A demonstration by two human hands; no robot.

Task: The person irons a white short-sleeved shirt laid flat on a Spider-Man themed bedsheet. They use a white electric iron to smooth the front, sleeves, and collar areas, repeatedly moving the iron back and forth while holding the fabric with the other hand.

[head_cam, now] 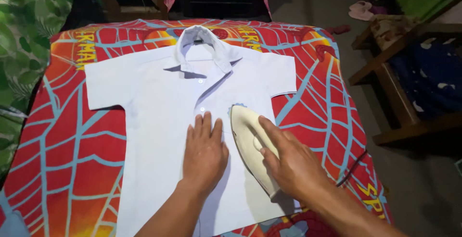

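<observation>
My left hand [204, 153] lies flat, fingers spread, on the white shirt [159, 121] spread across the red web-patterned sheet [67, 160], while my right hand [291, 162] grips the cream iron [248, 136] on the shirt's front, just beside it

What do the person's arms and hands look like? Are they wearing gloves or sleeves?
No gloves and no sleeves in view. Both forearms are bare right up to the bottom edge of the picture. The left hand and the right hand are bare too, with short nails. No ring, watch or bracelet shows on the parts in view.
</observation>
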